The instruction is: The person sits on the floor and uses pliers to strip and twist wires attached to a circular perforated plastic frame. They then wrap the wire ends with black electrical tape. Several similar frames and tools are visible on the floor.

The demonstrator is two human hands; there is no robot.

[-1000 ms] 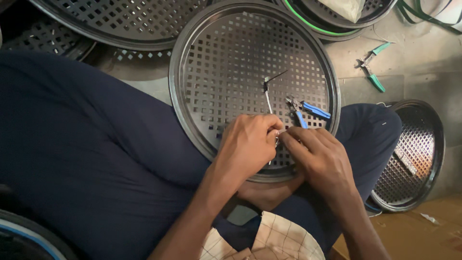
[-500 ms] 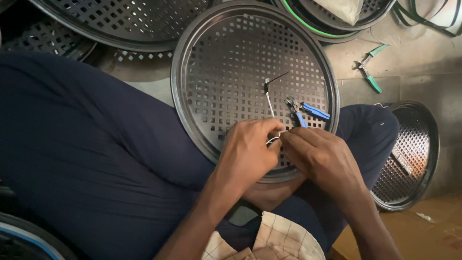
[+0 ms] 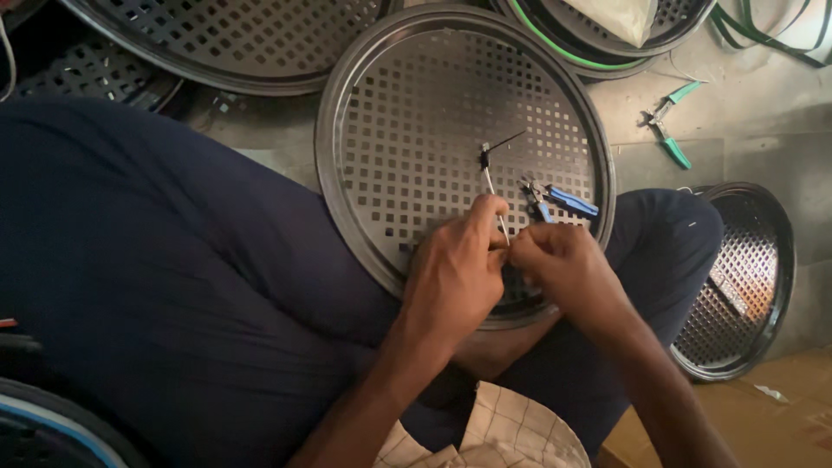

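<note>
Hands, left point(image 3: 455, 277) & right point(image 3: 563, 264), fingers pinching thin wire point(image 3: 494, 195) over perforated tray point(image 3: 416, 113).

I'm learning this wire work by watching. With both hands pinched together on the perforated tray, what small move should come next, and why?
Probably the left hand should draw the thin metal wire snug. The wire stands loose above the round perforated metal tray, both hands meet at its lower end, the right hand pinching there, and the blue-handled pliers lie unused beside them.

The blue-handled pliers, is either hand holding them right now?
No, the blue-handled pliers lie loose on the perforated tray, just above the right hand.
</note>
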